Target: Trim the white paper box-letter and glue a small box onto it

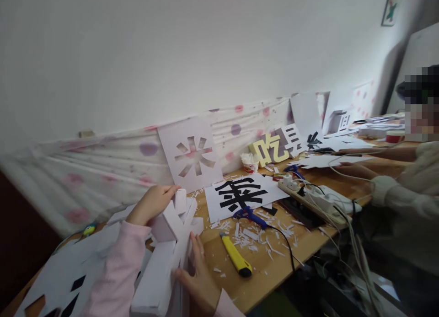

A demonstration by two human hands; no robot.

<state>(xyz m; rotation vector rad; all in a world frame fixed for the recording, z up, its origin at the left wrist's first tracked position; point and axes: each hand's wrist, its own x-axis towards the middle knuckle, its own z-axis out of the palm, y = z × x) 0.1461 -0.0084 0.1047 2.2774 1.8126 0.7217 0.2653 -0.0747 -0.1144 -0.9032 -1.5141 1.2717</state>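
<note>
A large three-dimensional character built of white foam board [154, 271] stands at the table's front left. My left hand [156, 205] reaches over its top, fingers together and closed on a small upright part at the far end. My right hand [202, 280] lies against the character's right side, thumb and fingers spread apart, touching the board. To the right of that hand lies a yellow box cutter [236, 256]. A blue hot glue gun [250, 216] rests beyond it, nozzle on a white sheet with black character strokes [240, 193].
White offcuts [252, 237] litter the tabletop. A power strip [313, 200] with cables crosses the right side. A board with a cut-out [195, 154] leans on the wall, near a paper cup [250, 163] and a yellow character [270, 150]. A co-worker's arm [394, 154] reaches in.
</note>
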